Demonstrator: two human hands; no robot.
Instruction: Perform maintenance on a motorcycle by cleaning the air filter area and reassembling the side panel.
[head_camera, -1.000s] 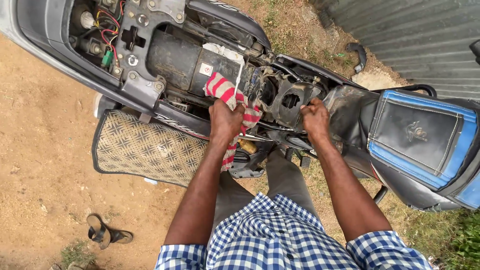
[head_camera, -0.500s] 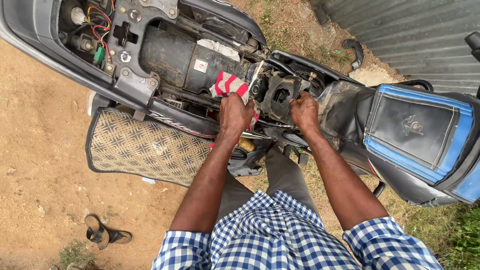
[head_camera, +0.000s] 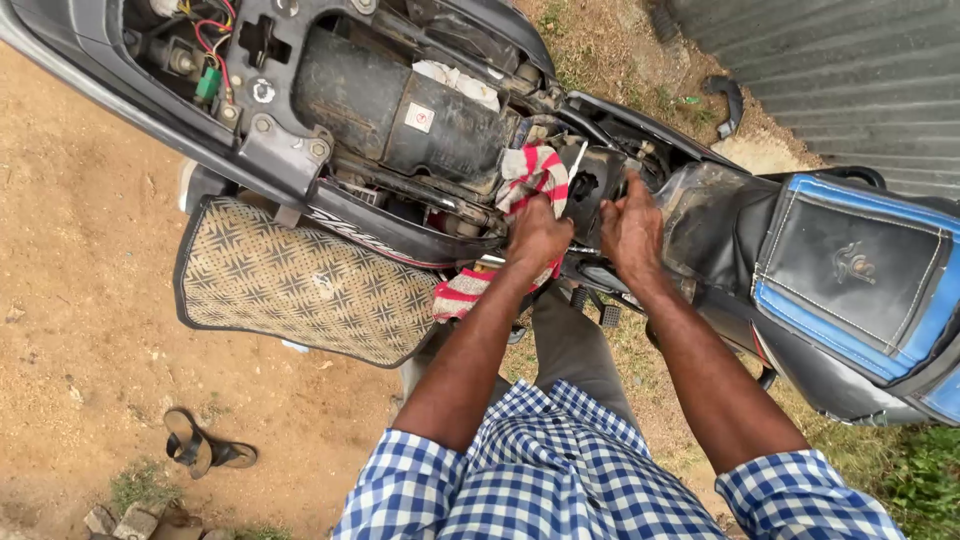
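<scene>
**Red-and-white cloth gripped at the open scooter bay**

Red and white stripes were bunched under the left hand (head_camera: 538, 236), whose fingers were curled tight around the striped cloth (head_camera: 535, 175). One end of that cloth stood up against the dark opening in the scooter body (head_camera: 590, 185), and the other end hung down below the wrist, over the edge of the frame. Just beside it, the right hand (head_camera: 630, 228) lay flat on the dark panel beside the opening, fingers pressed together and pointing up toward the hole, pinching nothing that could be seen. The two hands sat close, almost side by side, not touching.

Out from there, a black box-shaped part (head_camera: 400, 115) with a small white sticker sat to the left of the cloth inside the stripped scooter. Further left, red and green wires (head_camera: 208, 55) showed in the front bay. Below them ran the patterned footboard mat (head_camera: 300, 285), woven-looking, tan and black. To the right, the blue-and-black seat (head_camera: 860, 275) was tipped open and well clear of the hands. The checked blue-and-white shirt sleeves (head_camera: 480, 480) filled the bottom. A sandal (head_camera: 200, 447) lay on the bare dirt ground (head_camera: 70, 300), well apart.
</scene>
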